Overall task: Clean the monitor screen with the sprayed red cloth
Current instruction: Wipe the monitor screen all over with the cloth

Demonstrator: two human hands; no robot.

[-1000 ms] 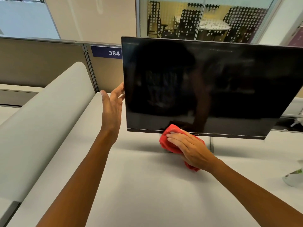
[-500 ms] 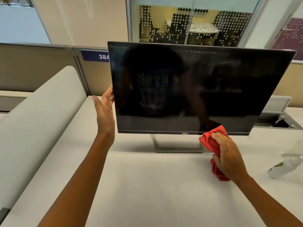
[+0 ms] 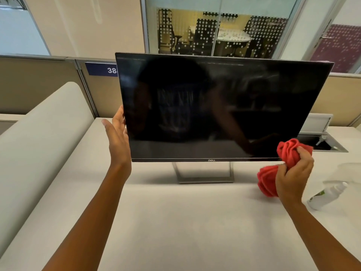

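A black monitor [image 3: 214,106] with a dark screen stands on a silver stand [image 3: 205,173] on the white desk [image 3: 175,222]. My left hand [image 3: 117,133] lies flat against the monitor's left edge with straight fingers. My right hand [image 3: 293,177] grips a bunched red cloth [image 3: 289,151] at the screen's lower right corner. The top of the cloth touches the bottom bezel there, and the rest hangs below my palm.
A clear spray bottle [image 3: 326,194] lies on the desk at the right, close to my right wrist. An open cable hatch [image 3: 322,145] sits behind the monitor's right side. A rounded white divider [image 3: 39,143] runs along the left. Beige partitions stand behind.
My right hand has swept the red cloth along the monitor's bottom edge from the middle to the lower right corner. My left hand stays on the left edge.
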